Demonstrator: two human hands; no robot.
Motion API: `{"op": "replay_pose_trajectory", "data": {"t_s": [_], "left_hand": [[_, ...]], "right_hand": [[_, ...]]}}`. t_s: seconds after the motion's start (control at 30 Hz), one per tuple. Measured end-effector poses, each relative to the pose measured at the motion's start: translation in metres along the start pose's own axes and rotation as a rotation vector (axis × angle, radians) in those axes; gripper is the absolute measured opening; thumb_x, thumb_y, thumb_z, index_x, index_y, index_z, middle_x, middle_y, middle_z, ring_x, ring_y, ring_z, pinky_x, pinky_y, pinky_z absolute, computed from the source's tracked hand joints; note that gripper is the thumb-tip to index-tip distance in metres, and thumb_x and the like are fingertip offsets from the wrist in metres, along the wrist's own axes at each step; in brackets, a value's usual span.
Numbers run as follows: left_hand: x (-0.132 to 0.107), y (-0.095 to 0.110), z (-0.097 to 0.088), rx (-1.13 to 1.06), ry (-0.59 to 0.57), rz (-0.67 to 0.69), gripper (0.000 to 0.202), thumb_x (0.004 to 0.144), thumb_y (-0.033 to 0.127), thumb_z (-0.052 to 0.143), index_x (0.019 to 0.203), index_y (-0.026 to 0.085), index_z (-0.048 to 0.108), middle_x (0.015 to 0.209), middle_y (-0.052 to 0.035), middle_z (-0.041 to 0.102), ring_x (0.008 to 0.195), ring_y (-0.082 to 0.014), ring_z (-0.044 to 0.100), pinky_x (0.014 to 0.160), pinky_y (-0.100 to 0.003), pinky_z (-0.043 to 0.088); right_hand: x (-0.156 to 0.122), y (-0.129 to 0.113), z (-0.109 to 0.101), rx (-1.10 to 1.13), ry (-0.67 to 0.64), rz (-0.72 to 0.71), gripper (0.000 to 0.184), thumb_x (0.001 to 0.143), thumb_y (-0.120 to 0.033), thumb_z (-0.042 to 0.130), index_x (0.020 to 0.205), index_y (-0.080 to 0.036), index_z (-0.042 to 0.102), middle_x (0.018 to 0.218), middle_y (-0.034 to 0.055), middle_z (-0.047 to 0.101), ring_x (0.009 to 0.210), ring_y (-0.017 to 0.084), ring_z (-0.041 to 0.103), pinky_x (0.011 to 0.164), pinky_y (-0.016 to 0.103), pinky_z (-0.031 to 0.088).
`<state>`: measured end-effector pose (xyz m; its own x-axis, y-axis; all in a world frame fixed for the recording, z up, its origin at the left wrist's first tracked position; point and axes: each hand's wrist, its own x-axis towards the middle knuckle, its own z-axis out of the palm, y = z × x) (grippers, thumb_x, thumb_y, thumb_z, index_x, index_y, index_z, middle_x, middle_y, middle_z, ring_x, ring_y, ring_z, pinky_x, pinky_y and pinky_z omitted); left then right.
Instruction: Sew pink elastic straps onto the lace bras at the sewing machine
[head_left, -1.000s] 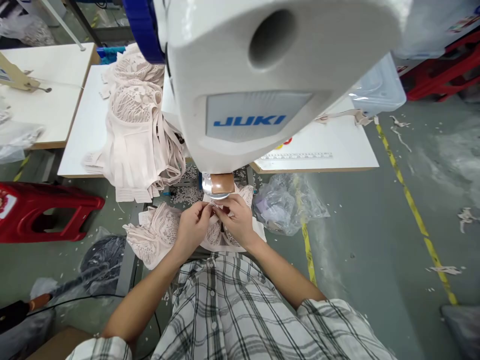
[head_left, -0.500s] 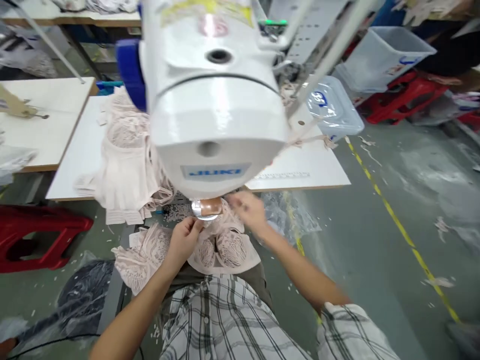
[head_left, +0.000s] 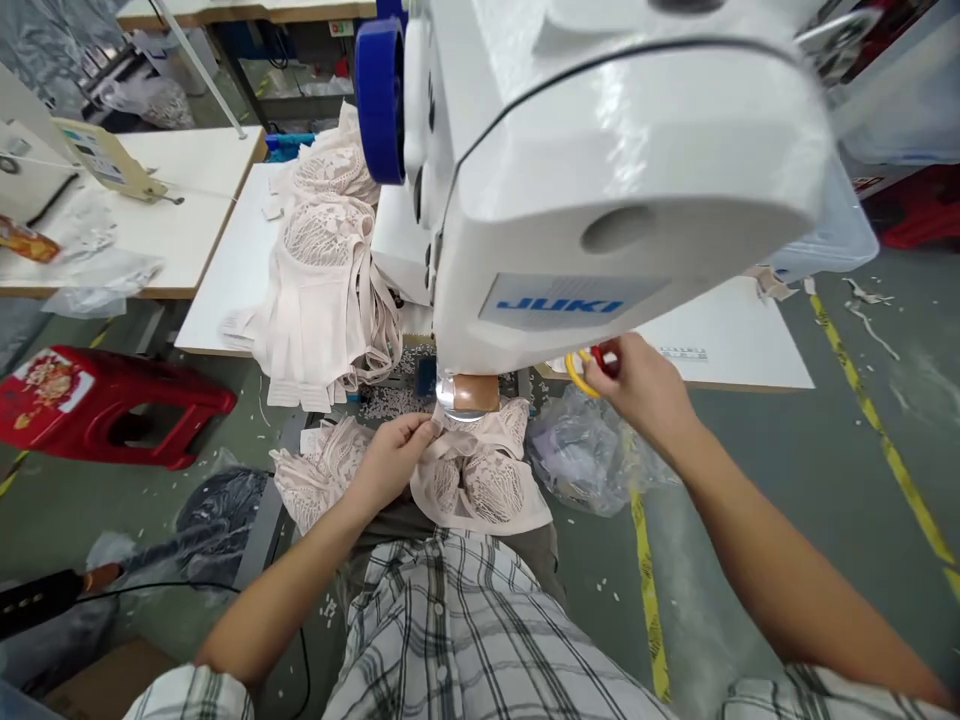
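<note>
My left hand point(head_left: 397, 455) pinches the edge of a pale pink lace bra point(head_left: 495, 490), just left of the sewing machine's round metal plate point(head_left: 471, 395). The bra hangs from the machine's working end down onto my lap, cups facing up. On the right, beneath the machine head point(head_left: 570, 220), my right hand point(head_left: 637, 385) is closed round scissors point(head_left: 579, 375) with a yellow loop and a red part. The blades cannot be seen. The needle area is hidden behind the machine head.
A pile of similar bras point(head_left: 322, 270) lies on the white table left of the machine. More lace pieces point(head_left: 322, 470) rest beside my left forearm. A red stool point(head_left: 112, 405) stands at the left, and a clear plastic bag point(head_left: 585, 450) hangs below the table's right part.
My right hand has left the bra, moved right and up to the table edge, and now holds the scissors. The left hand still grips the bra. The view has shifted.
</note>
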<state>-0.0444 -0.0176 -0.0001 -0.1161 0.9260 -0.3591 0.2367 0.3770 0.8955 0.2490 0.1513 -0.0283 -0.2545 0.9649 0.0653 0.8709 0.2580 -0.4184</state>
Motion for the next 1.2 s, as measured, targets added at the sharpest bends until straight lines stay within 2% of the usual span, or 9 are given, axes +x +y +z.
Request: {"op": "replay_pose_trajectory", "data": {"t_s": [0.07, 0.13, 0.27, 0.5, 0.6, 0.67, 0.83, 1.07, 1.2], "left_hand": [[0.000, 0.002, -0.002, -0.105, -0.027, -0.067, 0.032, 0.093, 0.045, 0.054, 0.083, 0.018, 0.069, 0.069, 0.0013, 0.061, 0.066, -0.0135, 0.053, 0.064, -0.024, 0.043], [0.001, 0.002, -0.001, -0.200, -0.054, -0.110, 0.033, 0.091, 0.047, 0.057, 0.078, 0.018, 0.066, 0.064, 0.0028, 0.056, 0.060, -0.0114, 0.049, 0.063, -0.023, 0.042], [0.001, 0.001, 0.005, -0.250, -0.081, -0.121, 0.032, 0.090, 0.047, 0.059, 0.079, 0.018, 0.065, 0.070, 0.0012, 0.062, 0.064, -0.0127, 0.053, 0.066, -0.024, 0.043], [-0.003, 0.006, 0.011, -0.004, -0.102, 0.002, 0.028, 0.091, 0.033, 0.051, 0.067, 0.019, 0.054, 0.067, 0.0030, 0.054, 0.067, -0.0135, 0.050, 0.063, -0.024, 0.038], [-0.002, 0.007, 0.011, -0.064, -0.093, 0.006, 0.019, 0.091, 0.025, 0.047, 0.078, 0.019, 0.060, 0.079, 0.0020, 0.060, 0.078, -0.0143, 0.055, 0.070, -0.023, 0.041], [-0.002, 0.007, 0.009, -0.147, -0.100, -0.017, 0.020, 0.093, 0.029, 0.046, 0.087, 0.020, 0.062, 0.085, 0.0016, 0.062, 0.082, -0.0142, 0.056, 0.073, -0.023, 0.043], [-0.003, 0.007, 0.001, -0.096, -0.076, -0.038, 0.032, 0.096, 0.047, 0.049, 0.078, 0.020, 0.054, 0.067, 0.0051, 0.050, 0.061, -0.0106, 0.046, 0.060, -0.021, 0.037], [-0.001, 0.011, -0.003, 0.104, -0.119, 0.030, 0.030, 0.096, 0.042, 0.049, 0.089, 0.019, 0.066, 0.082, -0.0005, 0.066, 0.075, -0.0151, 0.058, 0.067, -0.024, 0.043], [0.000, 0.010, -0.007, 0.167, -0.106, 0.031, 0.028, 0.096, 0.038, 0.048, 0.091, 0.019, 0.068, 0.082, -0.0008, 0.067, 0.076, -0.0159, 0.060, 0.067, -0.024, 0.043]], "right_hand": [[-0.054, -0.011, -0.008, 0.092, -0.145, -0.006, 0.036, 0.087, -0.042, 0.058, 0.114, -0.017, 0.059, 0.085, 0.0091, 0.066, 0.062, 0.020, 0.059, 0.053, 0.032, 0.047], [-0.103, -0.029, -0.011, 0.134, -0.237, -0.161, 0.040, 0.085, -0.040, 0.062, 0.119, -0.019, 0.058, 0.104, 0.0120, 0.067, 0.077, 0.023, 0.064, 0.062, 0.034, 0.053], [-0.148, -0.063, 0.001, 0.187, -0.238, -0.293, 0.041, 0.085, -0.035, 0.064, 0.122, -0.022, 0.056, 0.119, 0.0116, 0.064, 0.097, 0.026, 0.066, 0.077, 0.038, 0.056], [-0.130, -0.085, 0.024, 0.283, -0.185, -0.355, 0.037, 0.090, -0.036, 0.062, 0.123, -0.022, 0.054, 0.121, 0.0098, 0.065, 0.105, 0.024, 0.065, 0.084, 0.037, 0.056], [-0.131, -0.080, 0.028, 0.343, -0.213, -0.340, 0.032, 0.093, -0.032, 0.060, 0.123, -0.025, 0.054, 0.118, 0.0068, 0.067, 0.105, 0.022, 0.065, 0.084, 0.034, 0.055], [-0.137, -0.075, 0.029, 0.392, -0.224, -0.280, 0.029, 0.092, -0.029, 0.060, 0.121, -0.028, 0.056, 0.113, 0.0043, 0.068, 0.097, 0.020, 0.066, 0.079, 0.032, 0.055], [-0.149, -0.074, 0.030, 0.498, -0.182, -0.194, 0.044, 0.074, -0.022, 0.069, 0.115, -0.026, 0.054, 0.113, 0.0067, 0.063, 0.070, 0.015, 0.056, 0.063, 0.030, 0.051], [-0.137, -0.094, 0.039, 0.516, -0.249, -0.195, 0.045, 0.073, -0.026, 0.071, 0.114, -0.025, 0.055, 0.115, 0.0074, 0.064, 0.075, 0.016, 0.059, 0.068, 0.032, 0.052], [-0.130, -0.095, 0.044, 0.532, -0.298, -0.140, 0.041, 0.078, -0.029, 0.070, 0.117, -0.027, 0.058, 0.120, 0.0066, 0.066, 0.092, 0.021, 0.066, 0.076, 0.033, 0.054]]}}
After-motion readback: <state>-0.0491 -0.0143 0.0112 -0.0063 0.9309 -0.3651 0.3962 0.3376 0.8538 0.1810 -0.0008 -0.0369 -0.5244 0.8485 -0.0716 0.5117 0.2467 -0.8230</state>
